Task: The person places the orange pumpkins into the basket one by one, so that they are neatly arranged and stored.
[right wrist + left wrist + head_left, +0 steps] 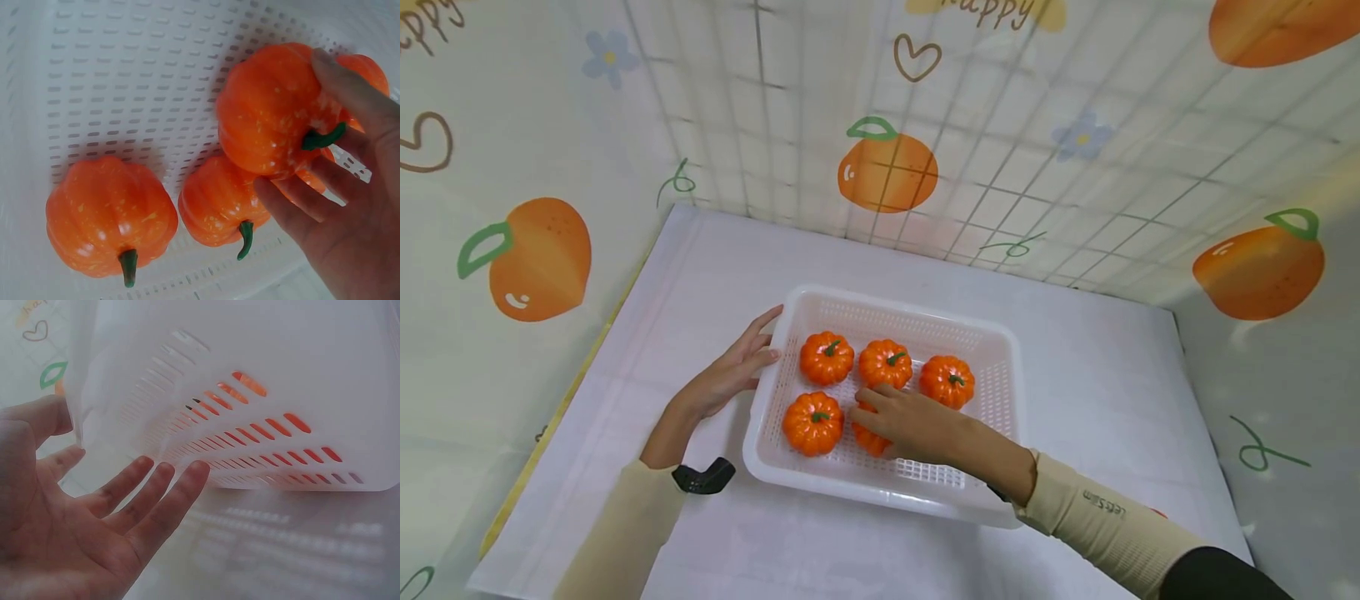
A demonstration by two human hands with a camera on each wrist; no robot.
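Note:
A white perforated plastic basket (pixel 880 497) stands on the table with several small orange toy pumpkins inside. My left hand (pixel 724 382) is at the basket's left side, its loosely spread fingers (pixel 181 506) touching the rim and lying along the slotted outer wall in the left wrist view. Inside the basket, my right hand (pixel 921 427) holds a pumpkin (pixel 269 112) between thumb and fingers, its green stem showing. Beside it sits the near-left pumpkin (pixel 813 424). Along the far side are a left pumpkin (pixel 827 358), a middle pumpkin (pixel 885 364) and a right pumpkin (pixel 947 382).
White cloth covers the table (pixel 1097 375) around the basket. A printed curtain (pixel 805 108) with oranges and hearts hangs over a wire grid at the back, and similar sheets enclose both sides. A small red thing shows partly behind my right sleeve.

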